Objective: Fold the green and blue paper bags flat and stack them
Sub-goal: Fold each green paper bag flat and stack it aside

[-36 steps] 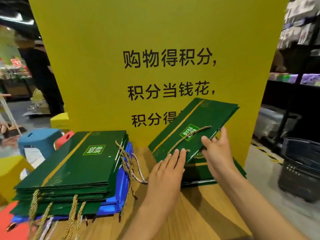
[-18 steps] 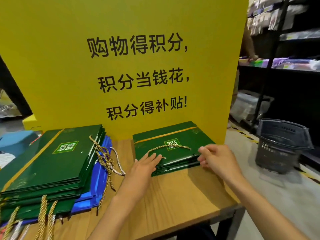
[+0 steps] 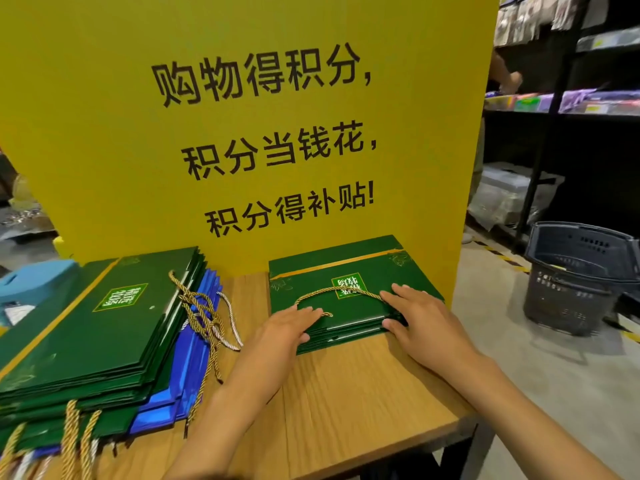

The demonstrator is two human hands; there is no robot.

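A small stack of flat green paper bags (image 3: 349, 268) lies at the back right of the wooden table (image 3: 346, 403), against the yellow sign. A gold rope handle (image 3: 332, 291) lies across its top. My left hand (image 3: 291, 323) rests on the stack's near left edge, fingers flat. My right hand (image 3: 415, 313) grips the near right corner, fingers on top and thumb at the edge. On the table's left lies a bigger pile of flat green bags (image 3: 97, 327) over blue bags (image 3: 187, 368), with rope handles trailing out.
A tall yellow sign (image 3: 242, 133) with black characters stands behind the table. A dark plastic basket (image 3: 575, 278) sits on the floor to the right, beside dark shelving (image 3: 561, 105). A blue stool (image 3: 34, 282) stands at far left. The table's right edge is close to my right arm.
The green bag that both hands held tilted above the table now lies flat on the right stack. Both hands have settled onto the stack's near edge.
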